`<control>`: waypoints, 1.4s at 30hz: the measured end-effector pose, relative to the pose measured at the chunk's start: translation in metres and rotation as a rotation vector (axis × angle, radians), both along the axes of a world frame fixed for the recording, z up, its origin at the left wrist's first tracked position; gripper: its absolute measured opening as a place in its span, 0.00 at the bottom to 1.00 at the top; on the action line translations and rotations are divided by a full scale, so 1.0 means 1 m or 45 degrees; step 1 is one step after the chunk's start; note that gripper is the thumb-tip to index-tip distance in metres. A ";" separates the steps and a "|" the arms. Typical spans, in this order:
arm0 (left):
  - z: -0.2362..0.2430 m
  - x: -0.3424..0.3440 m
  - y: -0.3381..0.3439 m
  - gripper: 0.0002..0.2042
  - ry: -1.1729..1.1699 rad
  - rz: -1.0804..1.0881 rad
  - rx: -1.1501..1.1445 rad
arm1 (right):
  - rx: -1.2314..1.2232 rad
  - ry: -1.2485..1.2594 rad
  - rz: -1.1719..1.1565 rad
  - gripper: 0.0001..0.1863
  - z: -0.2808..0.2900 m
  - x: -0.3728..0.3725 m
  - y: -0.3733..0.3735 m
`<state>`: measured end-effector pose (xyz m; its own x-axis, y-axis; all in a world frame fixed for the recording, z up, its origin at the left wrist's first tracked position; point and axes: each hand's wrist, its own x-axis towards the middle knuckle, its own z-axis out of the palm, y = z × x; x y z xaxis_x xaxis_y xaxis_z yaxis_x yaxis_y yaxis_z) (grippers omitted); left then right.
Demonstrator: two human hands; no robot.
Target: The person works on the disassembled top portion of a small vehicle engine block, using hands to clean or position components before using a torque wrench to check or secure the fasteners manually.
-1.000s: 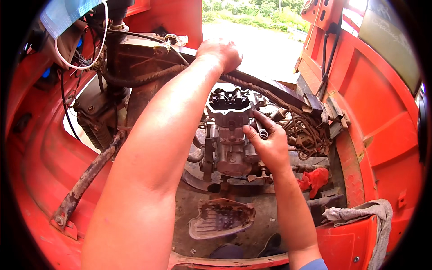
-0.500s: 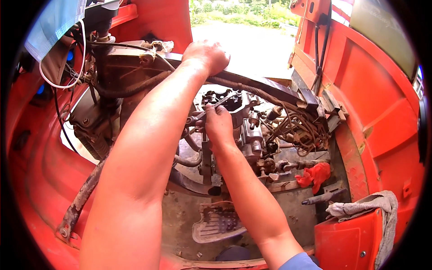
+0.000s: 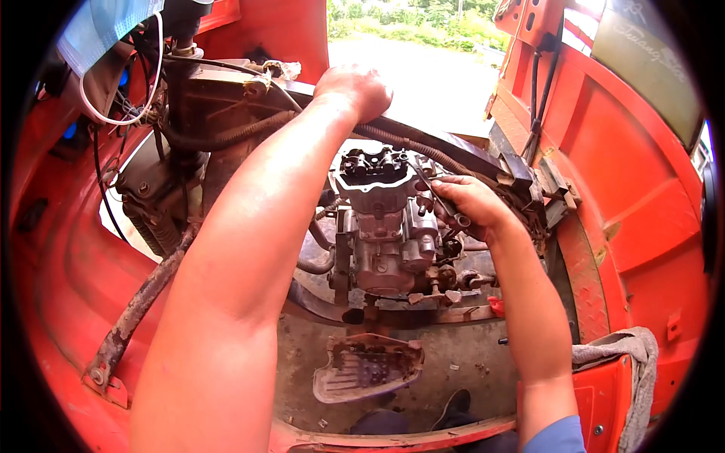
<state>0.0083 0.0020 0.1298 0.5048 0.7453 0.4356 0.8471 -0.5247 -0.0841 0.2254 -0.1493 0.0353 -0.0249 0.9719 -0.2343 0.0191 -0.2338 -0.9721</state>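
Observation:
My left hand [image 3: 353, 92] is closed over the dark metal frame bar [image 3: 445, 142] that crosses above the engine; its fingertips are hidden behind the bar. With my right hand [image 3: 472, 200] I grip a metal wrench [image 3: 447, 205], tilted, one end low beside my fingers and the other up at the right rim of the engine's open top. Below and between my arms stands the grey engine [image 3: 377, 249]. Its top is uncovered, showing dark valve parts [image 3: 371, 162] inside a pale rim.
Red body panels [image 3: 627, 181] enclose both sides. A ribbed hose [image 3: 226, 137] runs along the bar. On the floor lies a dirty ribbed cover [image 3: 368, 370]. A grey cloth [image 3: 638, 362] hangs over a red box at right. A blue mask [image 3: 98, 34] hangs at upper left.
My right hand has swung the wrench from the left side of the engine's open top over to its right side, uncovering the engine's front. My left hand stays on the bar.

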 end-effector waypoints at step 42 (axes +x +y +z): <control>0.004 0.000 -0.004 0.19 0.001 0.000 -0.030 | -0.074 -0.352 0.065 0.13 0.023 0.015 0.016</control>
<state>0.0086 -0.0020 0.1334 0.5051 0.7553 0.4176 0.8471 -0.5264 -0.0725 0.2406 -0.1331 0.0585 -0.0006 0.9558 -0.2939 0.2946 -0.2807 -0.9135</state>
